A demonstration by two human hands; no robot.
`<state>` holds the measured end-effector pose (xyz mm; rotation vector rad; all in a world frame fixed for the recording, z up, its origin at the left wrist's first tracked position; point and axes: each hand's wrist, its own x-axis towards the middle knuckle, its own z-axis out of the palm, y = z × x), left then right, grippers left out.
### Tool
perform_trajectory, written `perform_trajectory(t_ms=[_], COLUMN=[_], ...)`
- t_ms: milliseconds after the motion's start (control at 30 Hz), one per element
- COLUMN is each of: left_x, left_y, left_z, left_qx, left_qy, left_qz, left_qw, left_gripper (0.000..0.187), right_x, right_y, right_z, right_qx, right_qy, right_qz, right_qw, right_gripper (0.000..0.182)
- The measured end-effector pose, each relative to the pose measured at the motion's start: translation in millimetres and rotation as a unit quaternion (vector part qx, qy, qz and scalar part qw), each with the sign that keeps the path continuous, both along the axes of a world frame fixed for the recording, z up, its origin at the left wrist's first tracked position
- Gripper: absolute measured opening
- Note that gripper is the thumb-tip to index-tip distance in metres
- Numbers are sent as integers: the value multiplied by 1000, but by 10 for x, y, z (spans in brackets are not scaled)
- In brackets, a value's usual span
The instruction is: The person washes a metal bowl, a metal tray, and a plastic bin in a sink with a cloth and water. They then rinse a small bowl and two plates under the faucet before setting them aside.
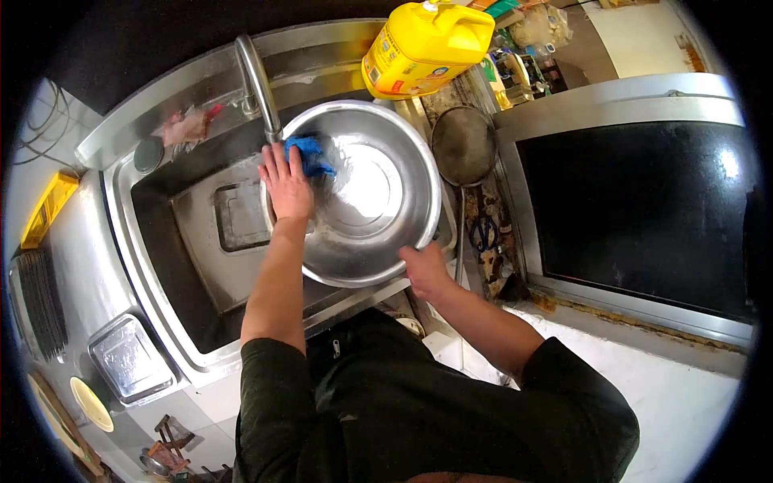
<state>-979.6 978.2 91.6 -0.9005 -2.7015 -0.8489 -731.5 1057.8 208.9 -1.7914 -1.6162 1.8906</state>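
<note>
Stainless steel is gleaming where a wide, round, silver basin (362, 217) is sitting over the right-hand part of a deep rectangular metal sink (119, 193). A person's right hand (427, 272) is gripping the near right rim, fingers closed on it, apparently to stop the vessel turning. The left hand (288, 187) is resting over the left rim, fingers almost straight and slightly parted, touching a crumpled blue cloth (310, 155) at the inner wall; whether a hidden thumb is pinching the fabric cannot be told. Just above, a curved chrome tap (259, 84) is pointing its spout toward the basin's edge, probably keeping water within reach. Behind, a bright yellow plastic jug (415, 63) with a moulded handle is standing at the back corner, likely parked there to be handy yet out of the way. To the right, a round, grey, long-handled strainer (464, 146) is lying near a silver-framed black panel (644, 209). At far left, a shallow rectangular metal tray (130, 358) is lying near a shiny steel desk's (105, 258) front edge.
</note>
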Motion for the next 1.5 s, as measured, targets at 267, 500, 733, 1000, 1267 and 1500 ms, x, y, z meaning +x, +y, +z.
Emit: perform_trajectory(t_ms=[267, 500, 733, 1000, 1267, 1500], left_x=[-123, 503, 341, -269, -613, -423], left_y=[351, -33, -632, -1004, -581, 170], left_z=[523, 469, 672, 348, 191, 413], left_qx=[60, -31, -410, -162, 63, 212], left_qy=[81, -128, -151, 7, 5, -7], left_qz=[-318, -316, -213, -37, 119, 115], left_qw=[943, 940, 874, 986, 991, 970], left_gripper=[44, 41, 65, 38, 38, 49], right_x=[-163, -427, -350, -417, -574, -636], right_y=[-286, -294, -180, -333, -490, -747], right_z=[-242, -198, -584, -490, -272, -285], right_qx=[-99, -137, -63, -96, -120, -116], right_qy=[48, 105, 125, 131, 72, 113], right_qz=[38, -56, -39, -48, -10, 42], right_qw=[993, 983, 989, 986, 990, 986], right_gripper=[39, 31, 18, 30, 28, 32])
